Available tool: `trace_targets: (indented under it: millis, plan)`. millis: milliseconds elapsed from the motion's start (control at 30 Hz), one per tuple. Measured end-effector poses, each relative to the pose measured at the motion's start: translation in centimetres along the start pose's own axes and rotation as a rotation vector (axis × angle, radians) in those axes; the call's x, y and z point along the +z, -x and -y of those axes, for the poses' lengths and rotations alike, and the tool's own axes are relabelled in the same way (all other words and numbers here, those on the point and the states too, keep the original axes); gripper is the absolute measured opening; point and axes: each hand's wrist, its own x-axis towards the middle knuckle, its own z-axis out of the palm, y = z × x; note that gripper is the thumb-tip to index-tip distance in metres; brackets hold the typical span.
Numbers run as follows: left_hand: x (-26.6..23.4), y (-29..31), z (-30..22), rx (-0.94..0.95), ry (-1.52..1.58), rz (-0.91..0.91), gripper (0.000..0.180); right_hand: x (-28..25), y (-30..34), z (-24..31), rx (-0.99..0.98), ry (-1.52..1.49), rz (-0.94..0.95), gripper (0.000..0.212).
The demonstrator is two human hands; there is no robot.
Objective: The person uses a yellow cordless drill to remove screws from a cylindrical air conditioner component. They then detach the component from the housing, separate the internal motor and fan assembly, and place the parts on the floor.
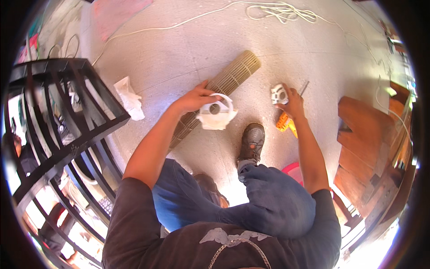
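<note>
In my left hand (pixel 197 99) is a white plastic piece (pixel 217 117) with a ringed rim and a grey round centre, the fingers closed on its upper edge. Under that hand, a long slatted cylinder (pixel 235 71), like a blower fan wheel, lies slantwise on the floor. My right hand (pixel 292 104) grips a smaller white round plastic part (pixel 278 94) with a grey centre, a little above the floor. Just beside the right wrist lies an orange-yellow object (pixel 284 122), partly covered by the forearm. A thin metal rod (pixel 305 88) shows past the right fingers; its other end is hidden.
A black slatted metal frame (pixel 74 148) stands close on the left, near a crumpled white cloth or paper (pixel 130 97). Brown wooden furniture (pixel 363 139) is at the right. A pale cord (pixel 286 11) runs across the far floor. My shoe (pixel 252 142) rests between both hands.
</note>
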Motion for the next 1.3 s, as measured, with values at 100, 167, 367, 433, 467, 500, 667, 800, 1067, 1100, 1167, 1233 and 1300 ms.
trace_targets:
  millis: [100,167,367,433,467,500,667,800,1067,1100,1167,1233,1300]
  plan:
    - [1.4,-0.7,0.1,0.042,-0.286,-0.116,0.054,0.4,-1.4,0.7,0.018,-0.234,-0.18,0.099]
    - [2.0,-1.3,-0.2,0.092,-0.403,-0.157,0.055,0.2,-2.5,2.3,0.189,-0.626,-0.07,0.085]
    - [2.8,-3.2,0.3,0.131,-0.283,-0.146,0.051,4.3,-2.2,12.0,0.339,-1.803,0.428,0.087]
    - [1.9,-4.3,0.8,0.183,0.028,-0.067,0.056,5.3,-1.9,15.0,0.239,-1.951,0.551,0.068]
    - [1.3,-4.9,1.0,0.182,0.134,-0.041,0.058,5.6,-2.2,16.7,0.393,-1.979,0.398,0.059]
    - [1.1,-5.3,1.0,0.221,0.295,-0.021,0.061,5.0,-2.0,17.4,0.358,-2.07,0.526,0.057]
    - [-1.5,-3.7,-3.0,0.24,0.753,-0.022,0.063,-3.8,-4.1,20.8,0.081,-2.038,0.325,0.08]
    - [-4.3,1.7,-11.7,0.409,0.621,-0.21,0.046,-15.0,-4.6,23.7,-0.139,-1.864,0.199,0.089]
    - [-8.3,16.7,-31.8,0.835,0.886,-0.168,0.044,-41.7,1.5,25.9,-0.34,-1.594,-0.049,0.087]
    - [-8.3,18.5,-34.4,0.845,0.896,-0.16,0.046,-45.0,2.9,26.2,-0.344,-1.548,-0.125,0.085]
    - [-8.3,22.3,-39.9,0.901,0.852,-0.208,0.041,-51.5,5.9,26.8,-0.379,-1.495,-0.243,0.08]
    - [-7.6,26.3,-44.9,0.994,1.04,-0.105,0.041,-56.9,9.8,27.3,-0.369,-1.474,-0.279,0.09]
    - [-7.1,30.3,-50.0,0.993,1.076,-0.118,0.042,-62.3,13.0,26.9,-0.402,-1.471,-0.253,0.098]
